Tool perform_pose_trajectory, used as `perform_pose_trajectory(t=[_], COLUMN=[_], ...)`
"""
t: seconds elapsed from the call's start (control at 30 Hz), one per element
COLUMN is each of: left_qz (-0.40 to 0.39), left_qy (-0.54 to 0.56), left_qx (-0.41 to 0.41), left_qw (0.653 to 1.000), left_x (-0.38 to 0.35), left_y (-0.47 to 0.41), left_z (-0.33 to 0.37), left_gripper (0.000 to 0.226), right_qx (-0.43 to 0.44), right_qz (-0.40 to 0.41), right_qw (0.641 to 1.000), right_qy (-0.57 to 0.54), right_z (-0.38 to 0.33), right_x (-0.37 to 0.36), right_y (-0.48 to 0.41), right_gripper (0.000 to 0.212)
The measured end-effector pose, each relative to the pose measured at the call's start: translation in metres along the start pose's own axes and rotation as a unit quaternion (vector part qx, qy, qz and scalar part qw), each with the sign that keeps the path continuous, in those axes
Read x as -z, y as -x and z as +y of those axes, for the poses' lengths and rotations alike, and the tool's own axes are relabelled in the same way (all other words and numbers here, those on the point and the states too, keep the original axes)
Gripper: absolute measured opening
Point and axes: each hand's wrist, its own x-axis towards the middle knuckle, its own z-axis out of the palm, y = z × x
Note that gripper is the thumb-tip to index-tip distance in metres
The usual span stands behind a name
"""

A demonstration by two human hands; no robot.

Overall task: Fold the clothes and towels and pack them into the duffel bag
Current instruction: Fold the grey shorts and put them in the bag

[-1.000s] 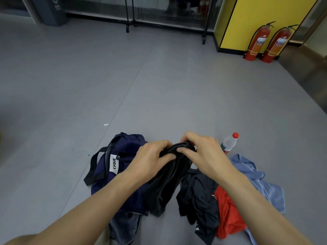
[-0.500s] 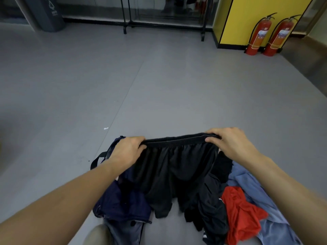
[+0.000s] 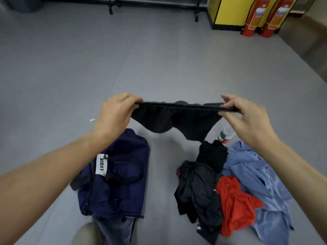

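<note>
Black shorts [image 3: 177, 121] hang in the air, stretched flat by the waistband. My left hand [image 3: 116, 114] pinches the waistband's left end and my right hand [image 3: 247, 119] pinches its right end. Below on the grey floor lies the navy duffel bag [image 3: 122, 175] with a white LVQUE label, under my left forearm. To its right is a pile of clothes: a black garment [image 3: 200, 188], a red one [image 3: 235, 204] and a light blue shirt [image 3: 261, 175].
A plastic water bottle [image 3: 225, 136] lies behind the clothes pile. Grey folded fabric [image 3: 115, 230] sits at the bag's near end. Two red fire extinguishers [image 3: 254, 16] stand by a yellow wall at the far right. A black rack's legs [image 3: 110, 7] stand at the back.
The bunched shorts were pulled apart between my hands, then lifted and swung up, so the legs now hang short and clear of the bag and the pile.
</note>
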Motion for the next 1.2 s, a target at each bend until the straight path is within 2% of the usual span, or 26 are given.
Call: perform_pose_trajectory(t=[0.17,0.27,0.43,0.53,0.67,0.73,0.77,0.83,0.87,0.9,0.97,1.0,1.03,1.1,1.13,1.17,1.2], left_qz=[-0.122,-0.161,-0.288,-0.345,-0.383,-0.384,-0.385,-0.372,-0.365,-0.367,-0.362,-0.358,-0.352,-0.337,-0.338,-0.363,-0.418], left_qy=[-0.022,-0.026,-0.039,-0.045,-0.057,-0.067,-0.07,-0.08,-0.089,-0.09,-0.076,-0.055,-0.036,0.029,0.075,0.119,0.154], left_qx=[0.002,0.016,0.072,0.098,0.133,0.111,0.092,0.077,0.092,0.099,0.087,0.069,0.057,0.074,0.108,0.139,0.169], left_qw=[0.992,0.987,0.954,0.932,0.912,0.914,0.916,0.922,0.922,0.92,0.925,0.93,0.933,0.938,0.932,0.914,0.879], left_x=[-0.067,-0.103,-0.163,-0.179,-0.177,-0.172,-0.169,-0.165,-0.163,-0.165,-0.178,-0.187,-0.198,-0.227,-0.239,-0.248,-0.253], left_y=[0.119,0.183,0.304,0.357,0.369,0.37,0.371,0.372,0.368,0.363,0.347,0.336,0.325,0.309,0.299,0.29,0.282], left_z=[0.003,0.003,0.001,0.009,0.016,0.015,0.015,0.019,0.023,0.028,0.047,0.06,0.076,0.113,0.134,0.155,0.173], left_gripper=[0.032,0.05,0.074,0.081,0.076,0.074,0.069,0.043,0.043,0.05,0.053,0.05,0.047,0.043,0.042,0.046,0.059], right_qx=[-0.03,-0.051,-0.057,-0.027,-0.053,-0.057,-0.06,-0.09,-0.11,-0.127,-0.135,-0.133,-0.131,-0.149,-0.169,-0.187,-0.202], right_qz=[-0.093,-0.139,-0.255,-0.275,-0.293,-0.324,-0.346,-0.385,-0.378,-0.336,-0.179,-0.117,-0.088,-0.108,-0.133,-0.156,-0.174], right_qw=[0.995,0.989,0.964,0.957,0.952,0.942,0.933,0.916,0.918,0.933,0.974,0.984,0.987,0.979,0.97,0.959,0.949], right_qy=[0.014,0.006,0.053,0.084,0.071,0.07,0.072,0.063,0.05,0.031,0.02,0.025,0.036,0.087,0.114,0.142,0.166], right_z=[0.057,0.094,0.148,0.161,0.163,0.154,0.148,0.138,0.135,0.131,0.132,0.14,0.148,0.173,0.188,0.202,0.215], right_x=[-0.078,-0.135,-0.229,-0.262,-0.277,-0.275,-0.272,-0.26,-0.253,-0.244,-0.229,-0.227,-0.226,-0.234,-0.24,-0.248,-0.255], right_y=[0.105,0.158,0.252,0.297,0.328,0.328,0.323,0.303,0.286,0.264,0.214,0.19,0.164,0.116,0.095,0.079,0.067], right_gripper=[0.019,0.023,0.019,0.015,0.017,0.02,0.023,0.038,0.043,0.044,0.036,0.03,0.029,0.04,0.044,0.047,0.049])
